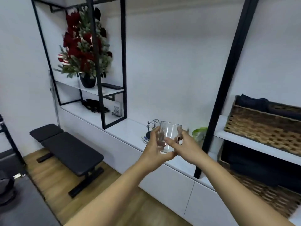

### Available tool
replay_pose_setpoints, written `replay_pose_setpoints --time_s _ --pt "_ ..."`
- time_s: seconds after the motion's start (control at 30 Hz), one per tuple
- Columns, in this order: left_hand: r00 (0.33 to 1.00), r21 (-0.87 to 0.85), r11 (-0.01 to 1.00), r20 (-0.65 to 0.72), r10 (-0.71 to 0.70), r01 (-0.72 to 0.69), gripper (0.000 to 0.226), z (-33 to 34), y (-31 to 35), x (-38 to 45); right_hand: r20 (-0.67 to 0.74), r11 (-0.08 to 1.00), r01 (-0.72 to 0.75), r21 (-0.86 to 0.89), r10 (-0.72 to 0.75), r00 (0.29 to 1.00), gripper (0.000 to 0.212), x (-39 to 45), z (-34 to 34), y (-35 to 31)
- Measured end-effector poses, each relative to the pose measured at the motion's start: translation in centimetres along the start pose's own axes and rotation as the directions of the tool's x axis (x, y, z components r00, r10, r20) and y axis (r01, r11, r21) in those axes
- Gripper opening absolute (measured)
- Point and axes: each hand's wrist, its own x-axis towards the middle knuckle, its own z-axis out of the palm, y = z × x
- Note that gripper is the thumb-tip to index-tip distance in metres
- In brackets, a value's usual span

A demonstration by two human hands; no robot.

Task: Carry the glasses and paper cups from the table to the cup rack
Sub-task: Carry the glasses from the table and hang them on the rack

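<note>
A clear glass [170, 136] is held upright in mid-air, above the white counter [128, 128], by both hands. The left hand [154, 149] is curled around its near side and base; the right hand [184, 144] is wrapped on the opposite side. The wire cup rack [152, 128] stands just behind it, partly hidden. A slip is risked if one hand is let go too early. A knock against the thin prongs is likely if the glass is lowered blind.
</note>
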Motion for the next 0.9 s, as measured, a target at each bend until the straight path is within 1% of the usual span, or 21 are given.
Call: replay_pose_setpoints --time_s 0.03,0.07,0.13,0.17,0.23,0.27,0.4,0.47,0.53,0.6,0.7,0.77,0.9 --pt "1.000 0.013 1.000 0.006 0.007 -0.007 0.102 -1.2 -0.8 1.9 0.001 1.000 -0.014 -0.007 0.014 1.000 0.019 1.9 0.6 0.1" --pt "1.000 0.036 0.999 0.012 0.006 -0.006 0.103 -2.4 -1.6 3.5 0.003 0.999 -0.038 -0.004 0.038 0.999 0.017 3.5 1.2 0.4" --pt "1.000 0.094 0.996 0.017 0.002 -0.003 0.104 -4.3 -3.2 6.1 0.008 0.996 -0.090 0.014 0.090 0.996 0.021 6.4 2.6 1.1" --pt "1.000 0.113 0.994 0.013 0.008 -0.009 0.104 -5.2 -4.2 7.4 0.011 0.994 -0.109 0.011 0.109 0.994 0.027 7.9 3.4 1.4" --pt "1.000 0.139 0.990 0.015 -0.006 0.004 0.103 -6.5 -6.2 10.0 0.001 0.989 -0.141 -0.033 0.141 0.990 0.050 10.9 4.7 2.0" --pt "1.000 0.143 0.990 0.009 -0.018 0.016 0.104 -7.1 -7.2 11.2 0.000 0.986 -0.154 -0.056 0.155 0.988 0.056 12.4 5.3 2.4" --pt "0.995 0.139 0.986 -0.036 -0.093 0.097 0.101 -8.9 -10.9 15.6 0.023 0.972 -0.201 -0.121 0.205 0.978 0.065 18.4 7.5 4.3" --pt "0.993 0.171 0.979 -0.048 -0.105 0.111 0.095 -10.0 -12.9 18.0 0.028 0.973 -0.201 -0.114 0.206 0.978 0.062 21.4 8.6 5.6" --pt "0.992 0.215 0.969 -0.054 -0.112 0.121 0.089 -11.3 -14.9 21.0 0.027 0.982 -0.177 -0.071 0.179 0.983 0.058 25.1 9.9 7.2" --pt "0.991 0.244 0.961 -0.066 -0.118 0.131 0.084 -12.6 -16.5 24.5 -0.007 0.985 -0.169 -0.015 0.169 0.986 0.052 29.2 10.9 8.6" --pt "0.984 0.217 0.961 -0.095 -0.152 0.170 0.079 -14.0 -18.1 29.8 -0.043 0.981 -0.192 0.034 0.193 0.980 0.048 35.0 11.4 9.8" --pt "0.982 0.205 0.963 -0.107 -0.157 0.177 0.074 -14.8 -18.8 34.1 -0.058 0.985 -0.170 0.034 0.172 0.983 0.044 38.9 11.4 10.3" --pt "0.982 0.190 0.968 -0.126 -0.139 0.161 0.074 -15.6 -19.9 42.3 -0.021 0.988 -0.146 0.042 0.147 0.989 0.031 45.8 10.8 11.8"
